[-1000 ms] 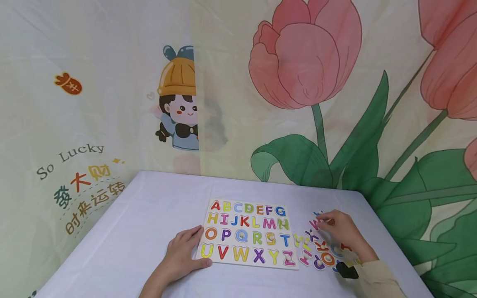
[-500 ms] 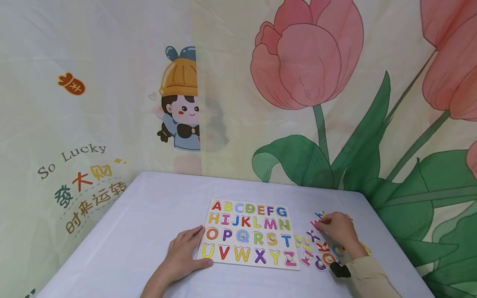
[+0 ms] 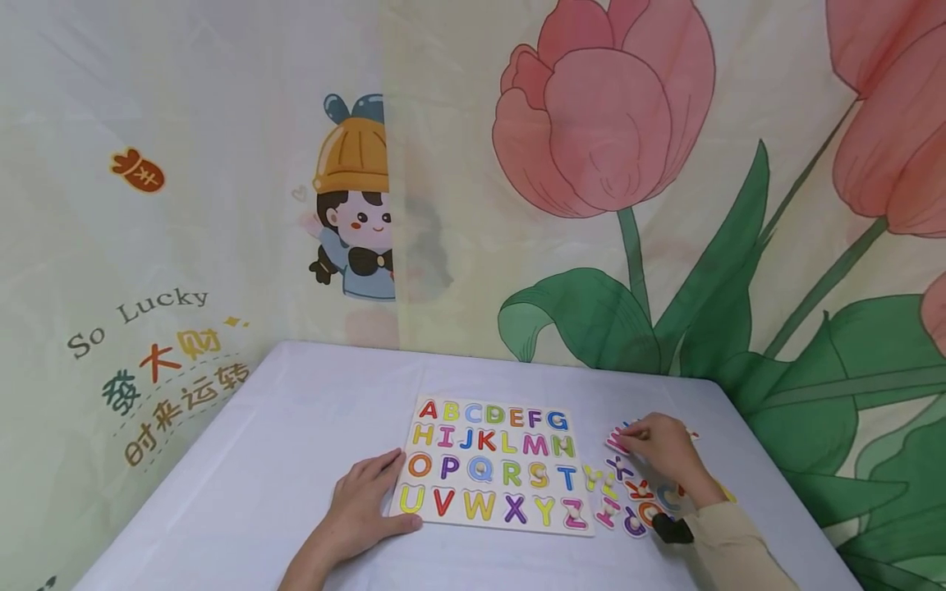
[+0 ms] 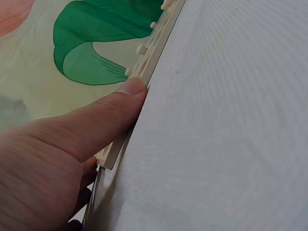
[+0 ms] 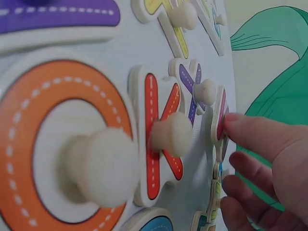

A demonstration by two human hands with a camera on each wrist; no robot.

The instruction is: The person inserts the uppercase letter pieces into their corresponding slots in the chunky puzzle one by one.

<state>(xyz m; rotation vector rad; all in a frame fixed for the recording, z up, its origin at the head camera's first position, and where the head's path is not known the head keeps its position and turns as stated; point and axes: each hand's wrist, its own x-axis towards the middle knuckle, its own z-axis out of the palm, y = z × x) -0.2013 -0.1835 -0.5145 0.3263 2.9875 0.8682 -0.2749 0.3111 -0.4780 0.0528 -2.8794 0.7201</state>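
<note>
board (image 3: 528, 492) lettered a–z; backdrop (image 3: 451, 156), "so lucky"

Board (image 4: 113, 153) and knobs (image 5: 177, 134) look like smooth, matt wood; letters (image 5: 152, 108) smoothly printed; bench (image 4: 226, 125) woven cloth; backdrop (image 3: 458, 123) creased cloth.

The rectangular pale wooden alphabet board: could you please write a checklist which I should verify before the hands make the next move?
1. Rectangular pale wooden alphabet board flat on the white cloth-covered table: ok.
2. Left hand touching the board's left edge and near corner: ok.
3. Right hand pinching a pink wooden letter piece: ok.
4. That piece lifted fully from the table: cannot tell.
5. Space at the board's right edge free: not ok; a yellow wooden Y-shaped piece lies right at it.
</note>
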